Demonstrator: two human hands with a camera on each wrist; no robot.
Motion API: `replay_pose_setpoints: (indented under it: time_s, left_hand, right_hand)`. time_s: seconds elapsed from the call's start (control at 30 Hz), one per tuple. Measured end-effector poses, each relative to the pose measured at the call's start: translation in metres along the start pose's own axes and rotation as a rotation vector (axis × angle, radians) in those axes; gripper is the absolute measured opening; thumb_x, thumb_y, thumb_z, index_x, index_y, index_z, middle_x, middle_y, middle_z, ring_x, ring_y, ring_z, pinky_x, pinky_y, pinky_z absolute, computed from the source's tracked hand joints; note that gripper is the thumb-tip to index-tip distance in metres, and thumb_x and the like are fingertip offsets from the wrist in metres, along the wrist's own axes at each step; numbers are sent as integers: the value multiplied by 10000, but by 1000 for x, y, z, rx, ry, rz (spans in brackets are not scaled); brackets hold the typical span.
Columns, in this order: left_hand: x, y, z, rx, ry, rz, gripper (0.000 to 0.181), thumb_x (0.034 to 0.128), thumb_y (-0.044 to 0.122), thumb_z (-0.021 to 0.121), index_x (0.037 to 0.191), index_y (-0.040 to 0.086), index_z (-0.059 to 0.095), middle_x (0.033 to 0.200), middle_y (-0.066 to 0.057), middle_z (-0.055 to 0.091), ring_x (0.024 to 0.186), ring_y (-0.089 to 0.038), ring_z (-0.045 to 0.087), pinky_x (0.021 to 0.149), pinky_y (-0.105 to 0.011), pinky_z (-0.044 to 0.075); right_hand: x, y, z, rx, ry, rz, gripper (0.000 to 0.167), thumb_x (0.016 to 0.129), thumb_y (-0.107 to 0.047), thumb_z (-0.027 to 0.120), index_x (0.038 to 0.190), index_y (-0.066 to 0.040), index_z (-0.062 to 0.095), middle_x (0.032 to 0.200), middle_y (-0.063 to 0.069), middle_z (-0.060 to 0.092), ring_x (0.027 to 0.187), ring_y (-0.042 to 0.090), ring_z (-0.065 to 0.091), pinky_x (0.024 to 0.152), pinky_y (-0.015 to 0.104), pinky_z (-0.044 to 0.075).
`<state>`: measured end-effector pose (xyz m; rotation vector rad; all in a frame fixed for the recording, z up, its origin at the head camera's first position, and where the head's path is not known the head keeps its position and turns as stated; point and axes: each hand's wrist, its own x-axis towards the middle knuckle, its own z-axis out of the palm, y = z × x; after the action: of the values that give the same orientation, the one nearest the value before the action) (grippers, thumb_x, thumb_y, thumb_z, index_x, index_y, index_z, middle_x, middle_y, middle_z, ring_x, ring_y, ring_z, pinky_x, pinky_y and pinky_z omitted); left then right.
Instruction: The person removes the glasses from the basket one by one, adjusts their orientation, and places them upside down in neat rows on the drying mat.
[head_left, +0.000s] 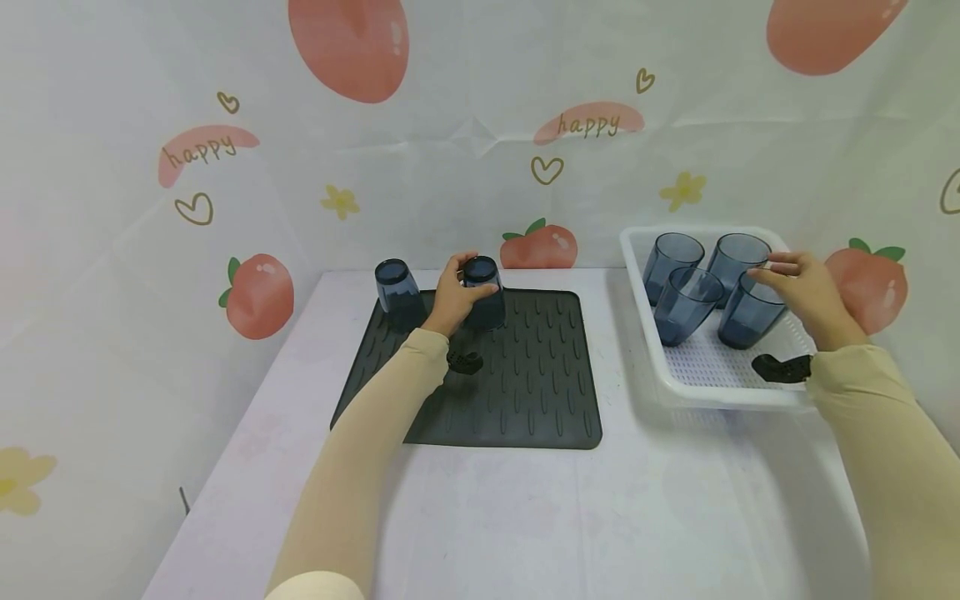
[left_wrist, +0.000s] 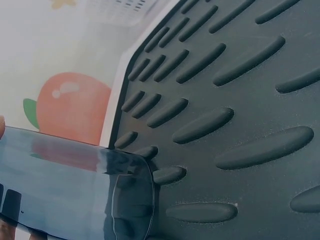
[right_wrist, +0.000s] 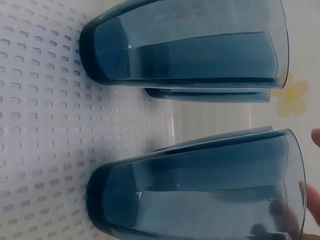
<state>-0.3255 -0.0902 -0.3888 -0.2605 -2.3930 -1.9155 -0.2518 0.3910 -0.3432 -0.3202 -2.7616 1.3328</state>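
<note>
My left hand (head_left: 452,302) holds an upside-down blue glass (head_left: 484,292) at the mat's back edge, fingers and thumb around its upper part. In the left wrist view, this glass (left_wrist: 65,180) has its rim down at the dark ridged mat (left_wrist: 260,110). Another upside-down glass (head_left: 397,287) stands on the mat's back left corner. At the white basket, my right hand (head_left: 813,300) grips the front right glass (head_left: 750,312) near its rim; in the right wrist view, fingertips (right_wrist: 312,200) show beside this upright glass (right_wrist: 200,190).
Three other upright glasses, including the front left one (head_left: 684,308), stand in the white perforated basket (head_left: 720,398) on the right. The dark mat (head_left: 525,375) lies on the white table (head_left: 525,517). A patterned sheet (head_left: 450,183) hangs behind.
</note>
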Motion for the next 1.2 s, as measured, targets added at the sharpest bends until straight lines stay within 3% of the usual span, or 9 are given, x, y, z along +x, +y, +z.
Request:
replay_pose_setpoints:
  time_s: [0.07, 0.17, 0.57, 1.2]
  left_hand:
    - [0, 0, 0, -1, 0, 1, 691, 843, 64, 749, 1439, 72, 402, 1427, -100, 436, 1272, -281, 432, 1007, -456, 454]
    - [0, 0, 0, -1, -1, -4, 688, 845, 71, 749, 1439, 75, 403, 1430, -95, 435, 1274, -276, 431, 1008, -451, 453]
    - [1, 0, -1, -4, -4, -9, 677, 848, 77, 747, 1436, 89, 410, 1430, -86, 438, 1274, -265, 433, 1012, -437, 452]
    - [0, 0, -1, 0, -6, -8, 671, 851, 77, 744, 1433, 109, 410, 1422, -97, 440, 1271, -271, 434, 1002, -448, 456]
  right_hand:
    - [1, 0, 0, -15, -43, -4, 760, 952, -484, 535, 1485, -3, 286, 1504, 333, 278, 1350, 474, 288, 1096, 595, 288]
    - [1, -1, -1, -20, -88, -9, 842, 962, -450, 525, 1484, 112, 178, 1480, 389, 247, 1360, 531, 239, 1111, 638, 235]
    - [-5, -7, -1, -50, -137, 55, 984, 921, -470, 599, 1515, 75, 34, 1481, 434, 141, 1349, 587, 202, 1081, 697, 218]
    - [-6, -6, -3, -107, -184, 81, 1100, 866, -457, 693, 1516, 58, -29, 1486, 430, 116, 1346, 598, 185, 1061, 717, 219]
